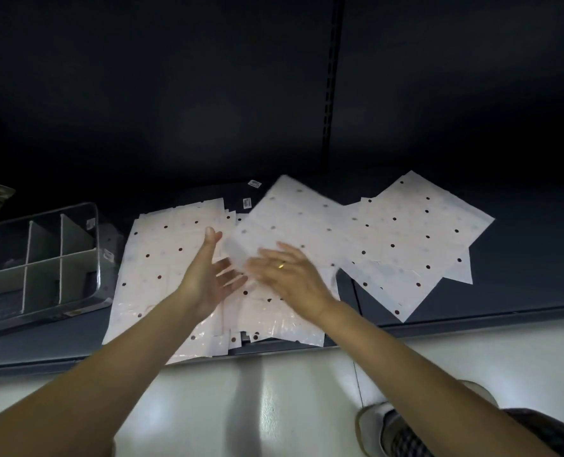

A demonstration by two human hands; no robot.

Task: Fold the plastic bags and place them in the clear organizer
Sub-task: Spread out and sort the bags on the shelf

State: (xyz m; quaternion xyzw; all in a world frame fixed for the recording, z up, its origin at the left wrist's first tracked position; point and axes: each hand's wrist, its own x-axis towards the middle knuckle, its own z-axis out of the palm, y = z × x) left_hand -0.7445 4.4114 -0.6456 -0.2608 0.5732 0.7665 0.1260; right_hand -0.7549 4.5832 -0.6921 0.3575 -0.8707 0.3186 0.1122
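Dim, dark shelf recess; glare streaks the pale floor (274, 407); both hands motion-blurred, with wide-angle bending at the edges.

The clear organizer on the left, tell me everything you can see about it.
The clear organizer is a see-through plastic bin with rounded corners, sitting upright on the dark shelf, left of the spread polka-dot bags. Pale dividers cross inside, splitting it into compartments; those in view look empty. Small labels stick to its right wall. Its left side runs out of view. Neither hand touches it; whether the nearest bag touches it is unclear.
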